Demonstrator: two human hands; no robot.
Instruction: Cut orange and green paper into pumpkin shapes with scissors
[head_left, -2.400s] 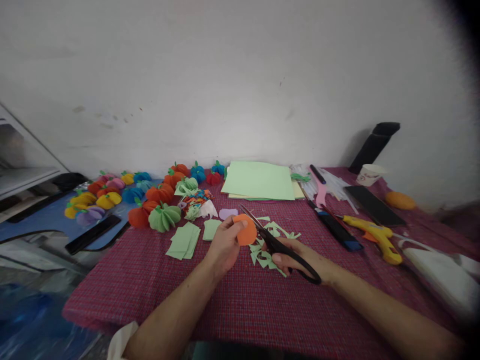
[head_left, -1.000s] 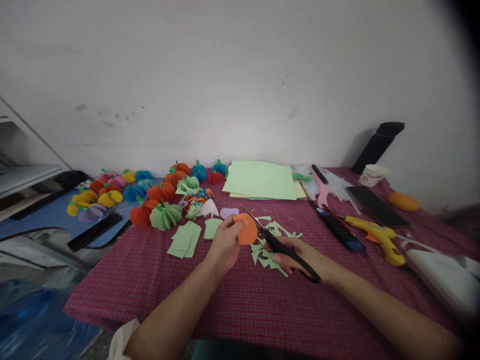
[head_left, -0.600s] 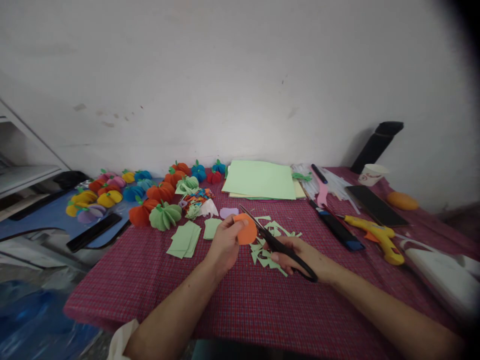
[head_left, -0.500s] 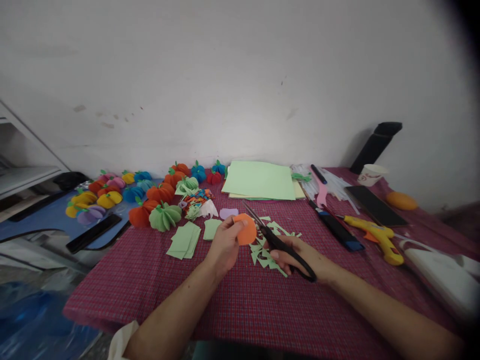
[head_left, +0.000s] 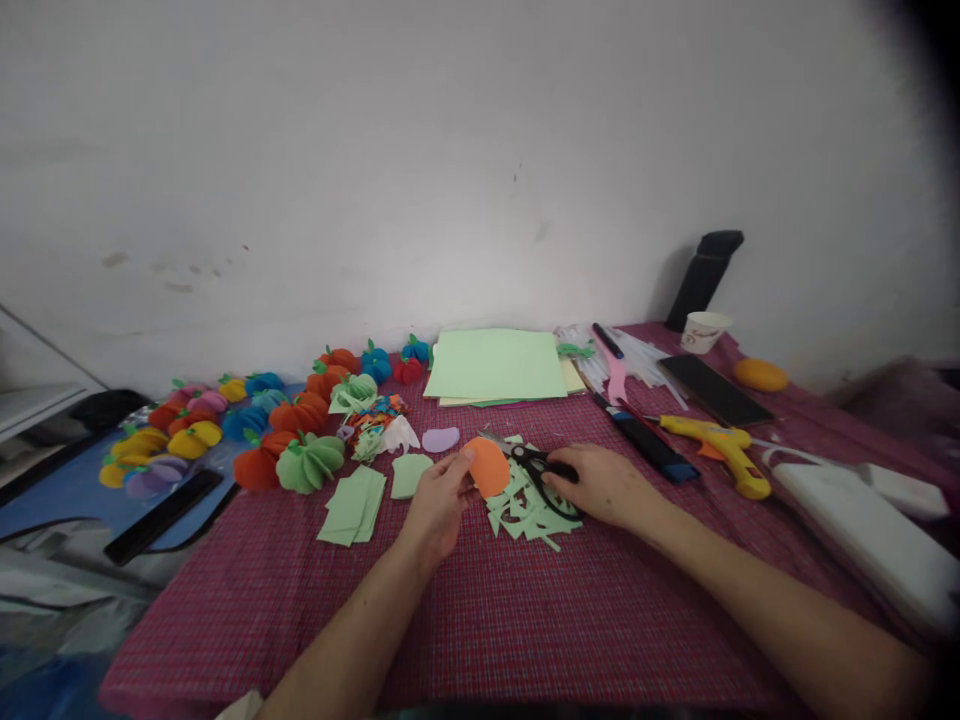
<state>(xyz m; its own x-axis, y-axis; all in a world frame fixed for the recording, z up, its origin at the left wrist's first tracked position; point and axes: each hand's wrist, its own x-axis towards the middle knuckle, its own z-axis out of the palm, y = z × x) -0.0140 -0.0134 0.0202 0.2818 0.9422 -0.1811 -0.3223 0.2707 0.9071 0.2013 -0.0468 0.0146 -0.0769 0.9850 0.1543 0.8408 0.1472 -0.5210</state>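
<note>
My left hand [head_left: 441, 495] pinches a rounded piece of orange paper [head_left: 490, 467] between thumb and fingers. Close to its right, my right hand [head_left: 600, 485] has its fingers around one handle of the black-handled scissors [head_left: 531, 458]. The scissors are low over a heap of light green paper scraps [head_left: 523, 508], their blades pointing left behind the orange paper. Left of my left hand lie a small stack of green paper pieces [head_left: 354, 506], another green piece [head_left: 410, 475] and a purple paper piece [head_left: 440, 440].
Several folded paper pumpkins [head_left: 310, 462] stand at left. Green sheets [head_left: 495, 365] lie against the wall. At right are a yellow glue gun [head_left: 716, 447], a dark blue and black tool [head_left: 649, 445], a phone [head_left: 714, 390], a paper cup [head_left: 705, 331] and a white box [head_left: 862, 530].
The scissors have come down from a raised tilt to low over the scraps, and my right hand has turned palm down. The orange paper stays in my left hand. The camera view has shifted.
</note>
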